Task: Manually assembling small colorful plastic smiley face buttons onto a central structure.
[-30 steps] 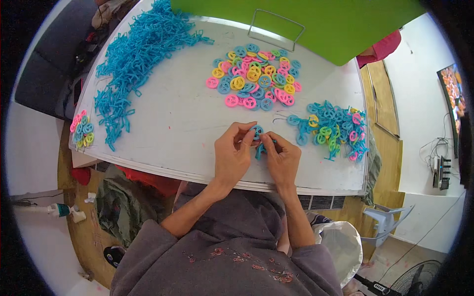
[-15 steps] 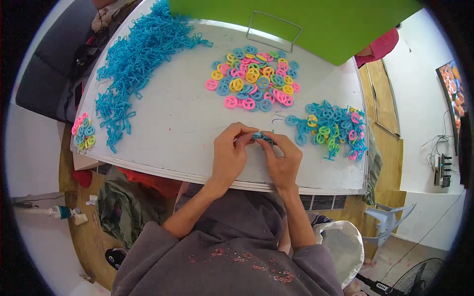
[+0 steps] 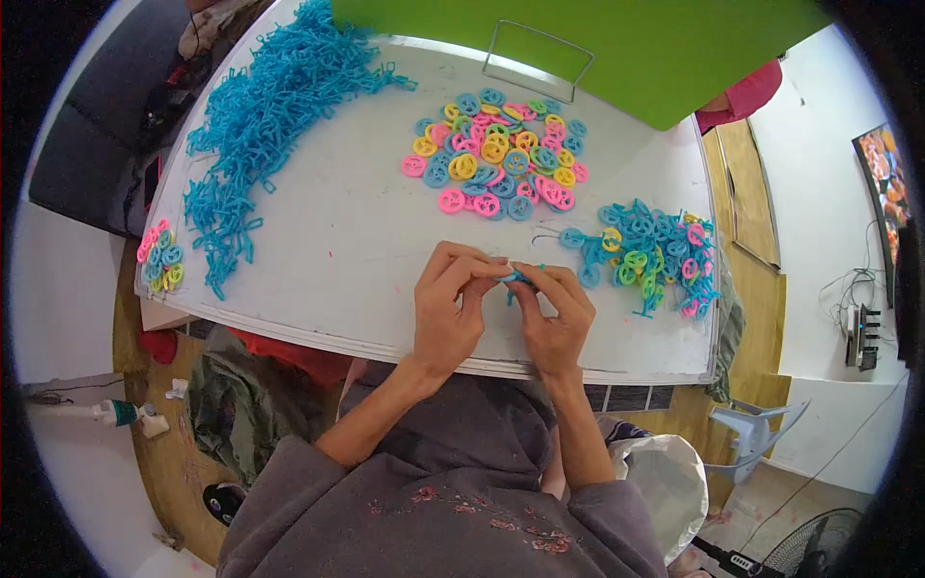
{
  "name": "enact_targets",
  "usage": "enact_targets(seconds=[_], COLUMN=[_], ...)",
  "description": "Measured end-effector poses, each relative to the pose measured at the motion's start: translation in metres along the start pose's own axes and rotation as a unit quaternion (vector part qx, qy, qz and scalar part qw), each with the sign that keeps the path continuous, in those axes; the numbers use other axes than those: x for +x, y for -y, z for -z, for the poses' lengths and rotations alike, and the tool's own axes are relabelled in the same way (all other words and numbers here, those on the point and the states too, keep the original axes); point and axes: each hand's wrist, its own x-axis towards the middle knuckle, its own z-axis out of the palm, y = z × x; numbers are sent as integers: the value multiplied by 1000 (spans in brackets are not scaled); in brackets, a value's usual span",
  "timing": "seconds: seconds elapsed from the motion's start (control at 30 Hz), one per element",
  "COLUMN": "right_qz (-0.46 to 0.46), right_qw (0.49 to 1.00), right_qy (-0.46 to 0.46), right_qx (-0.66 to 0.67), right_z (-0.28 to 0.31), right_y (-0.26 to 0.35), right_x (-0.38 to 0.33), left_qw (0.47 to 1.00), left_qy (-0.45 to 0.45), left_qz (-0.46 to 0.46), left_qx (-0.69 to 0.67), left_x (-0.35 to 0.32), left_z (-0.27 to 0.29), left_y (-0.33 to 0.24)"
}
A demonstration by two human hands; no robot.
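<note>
Just inside the middle of the near edge of the tabletop [image 3: 356, 250], the left hand [image 3: 449, 306] and the right hand [image 3: 559, 323] pinched a small blue piece [image 3: 514, 276] between closely set fingertips; the two-sided grip presumably steadied so slight a part. The fingers hid its full form. A small wheel cluster [image 3: 161, 257] lay at the near left corner. Wheels joined to blue strips [image 3: 636, 255] lay by the right edge, probably kept apart from loose stock. Beyond the hands, loose coloured wheels [image 3: 493, 152] formed a central pile, apparently for easy reach. Loose blue strips [image 3: 275, 111] lined the left edge.
</note>
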Motion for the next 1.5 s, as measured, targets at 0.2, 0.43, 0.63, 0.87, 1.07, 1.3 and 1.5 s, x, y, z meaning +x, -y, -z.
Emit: enact_targets(seconds=[0.2, 0.43, 0.63, 0.87, 1.07, 1.3, 1.5], right_qz=[7, -9, -65, -29, -199, -192, -16], right_qw=[1000, 999, 994, 993, 876, 968, 999], right_qy=[0, 25, 53, 56, 173, 67, -14], right_qx=[0, 39, 71, 94, 404, 148, 35], right_z=[2, 4, 9, 11, 28, 40, 43], right_y=[5, 0, 0, -5, 2, -19, -29], right_x=[-2, 0, 1, -2, 6, 10, 23], left_qw=[994, 997, 994, 1000, 958, 973, 892], left_qy=[-39, -31, -21, -17, 14, 83, 138], left_qz=[-4, -68, -106, -1, 206, -28, -143], left_qx=[-101, -26, 33, -21, -201, 214, 407], left_x=[-4, -4, -3, -3, 4, 48, 96], left_z=[-2, 1, 1, -1, 6, -7, -24], left_y=[-1, 8, 5, 3, -3, 0, 34])
